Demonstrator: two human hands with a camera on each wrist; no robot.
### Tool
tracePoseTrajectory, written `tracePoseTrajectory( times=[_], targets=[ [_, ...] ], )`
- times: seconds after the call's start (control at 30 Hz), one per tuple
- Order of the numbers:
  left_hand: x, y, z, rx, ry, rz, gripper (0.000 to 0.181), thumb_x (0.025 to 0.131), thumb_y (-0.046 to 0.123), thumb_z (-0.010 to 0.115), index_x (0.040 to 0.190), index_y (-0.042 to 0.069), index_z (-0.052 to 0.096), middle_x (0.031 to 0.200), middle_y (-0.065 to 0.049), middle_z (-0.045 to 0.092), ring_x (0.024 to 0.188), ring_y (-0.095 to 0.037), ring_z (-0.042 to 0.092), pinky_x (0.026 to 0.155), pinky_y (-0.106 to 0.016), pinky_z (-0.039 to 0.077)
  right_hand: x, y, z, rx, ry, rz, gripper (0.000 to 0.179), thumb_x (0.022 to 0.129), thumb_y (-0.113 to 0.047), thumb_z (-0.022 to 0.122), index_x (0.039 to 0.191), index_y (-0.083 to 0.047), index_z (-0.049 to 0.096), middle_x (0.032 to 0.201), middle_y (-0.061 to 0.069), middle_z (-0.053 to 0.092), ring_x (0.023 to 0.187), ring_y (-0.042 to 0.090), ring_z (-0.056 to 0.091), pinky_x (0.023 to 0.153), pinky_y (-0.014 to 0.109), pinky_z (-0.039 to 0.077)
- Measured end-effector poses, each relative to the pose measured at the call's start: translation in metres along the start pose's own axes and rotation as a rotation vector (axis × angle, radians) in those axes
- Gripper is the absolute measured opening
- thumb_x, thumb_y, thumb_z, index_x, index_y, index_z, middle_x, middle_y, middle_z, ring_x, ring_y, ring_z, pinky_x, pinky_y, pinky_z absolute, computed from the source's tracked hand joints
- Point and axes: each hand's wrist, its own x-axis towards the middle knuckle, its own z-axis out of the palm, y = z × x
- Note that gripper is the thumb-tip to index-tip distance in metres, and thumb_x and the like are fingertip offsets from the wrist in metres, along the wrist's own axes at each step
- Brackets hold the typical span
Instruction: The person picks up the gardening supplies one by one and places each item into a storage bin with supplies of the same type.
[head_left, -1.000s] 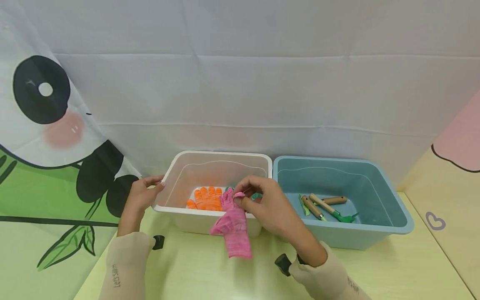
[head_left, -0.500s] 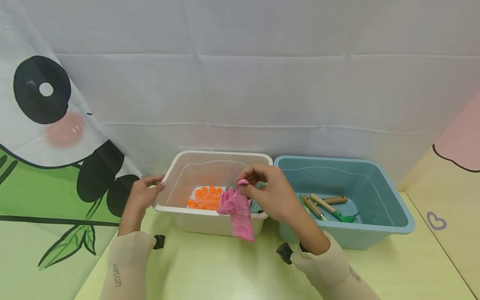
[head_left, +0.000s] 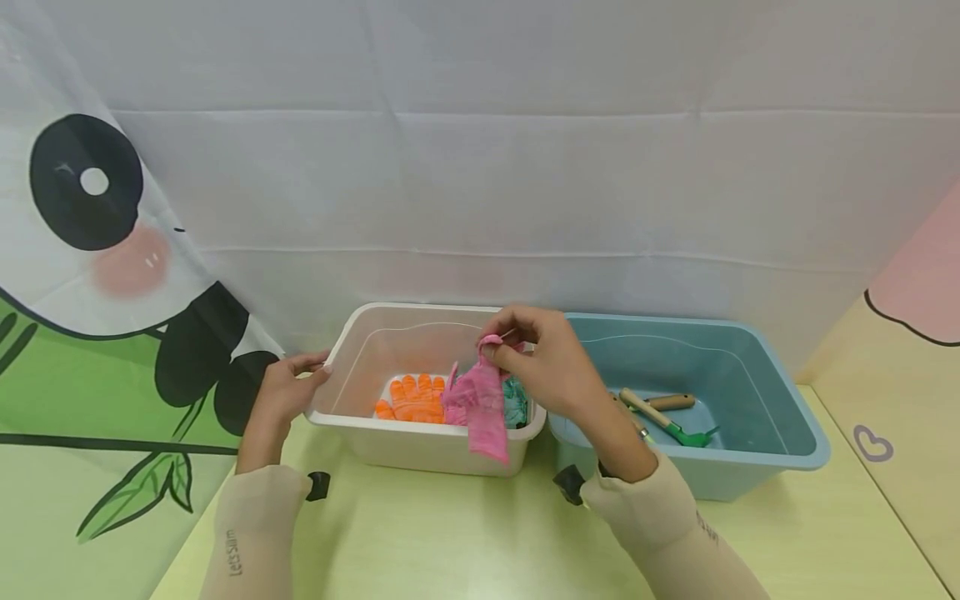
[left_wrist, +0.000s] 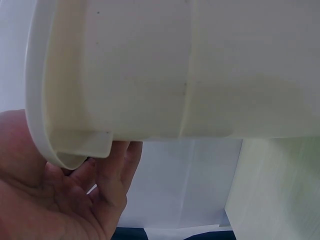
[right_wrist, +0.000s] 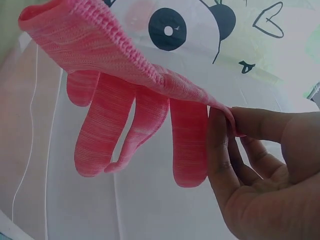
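Note:
My right hand (head_left: 551, 362) pinches one end of a pink knit glove (head_left: 486, 404) between thumb and fingers, above the right part of a white bin (head_left: 420, 450). The glove hangs down across the bin's front rim; in the right wrist view its loose fingers (right_wrist: 190, 145) dangle beside the pinching thumb. At the bin's left edge, my left hand (head_left: 283, 396) grips the rim; the left wrist view has its fingers (left_wrist: 112, 175) beneath that rim (left_wrist: 70, 150). Inside the bin lie an orange glove (head_left: 417, 400) and, partly hidden by the pink one, a green glove (head_left: 515, 404).
A blue bin (head_left: 780, 425) stands right of the white one, holding several wooden-handled garden tools, among them one with a green head (head_left: 693, 437). Both bins sit on a pale yellow table (head_left: 420, 542). A white cloth (head_left: 517, 183) hangs behind them.
My right hand has lifted and shifted slightly right, drawing the pink glove up with it. More of the green glove shows. The left hand stays on the rim.

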Motion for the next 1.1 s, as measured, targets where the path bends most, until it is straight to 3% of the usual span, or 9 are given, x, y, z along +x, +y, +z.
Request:
tracePoseTrajectory(
  times=[0.4, 0.67, 0.93, 1.1],
  targets=[
    [0.001, -0.001, 0.001, 0.001, 0.014, 0.009, 0.053, 0.109, 0.024, 0.056, 0.155, -0.001, 0.050, 0.149, -0.030, 0.052, 0.140, -0.047, 0.044, 0.111, -0.065, 0.042, 0.020, 0.004, -0.005, 0.022, 0.024, 0.049, 0.006, 0.100, -0.001, 0.070, 0.106, 0.001, 0.072, 0.099, 0.014, 0.074, 0.079, 0.023, 0.068, 0.073, 0.036, 0.062],
    [0.001, -0.001, 0.000, 0.005, 0.019, 0.018, 0.052, 0.109, 0.023, 0.057, 0.155, -0.001, 0.050, 0.147, -0.030, 0.053, 0.140, -0.047, 0.044, 0.110, -0.064, 0.042, 0.033, 0.008, -0.006, 0.014, 0.062, 0.077, 0.007, 0.101, -0.001, 0.069, 0.107, -0.001, 0.072, 0.100, 0.013, 0.074, 0.081, 0.023, 0.068, 0.078, 0.045, 0.062],
    [0.001, -0.001, 0.001, 0.004, 0.019, 0.016, 0.052, 0.109, 0.023, 0.057, 0.155, -0.001, 0.050, 0.148, -0.030, 0.052, 0.140, -0.047, 0.044, 0.112, -0.066, 0.040, 0.046, 0.014, -0.004, 0.009, 0.095, 0.084, 0.006, 0.101, -0.003, 0.070, 0.106, -0.001, 0.073, 0.100, 0.013, 0.074, 0.083, 0.023, 0.069, 0.073, 0.032, 0.060],
    [0.002, -0.001, 0.001, 0.003, 0.023, 0.023, 0.052, 0.109, 0.022, 0.057, 0.154, -0.001, 0.051, 0.148, -0.030, 0.053, 0.140, -0.046, 0.045, 0.112, -0.064, 0.041, 0.053, 0.019, -0.002, -0.007, 0.103, 0.082, 0.007, 0.101, -0.003, 0.070, 0.106, 0.000, 0.073, 0.100, 0.014, 0.074, 0.081, 0.023, 0.070, 0.072, 0.035, 0.062]
  ],
)
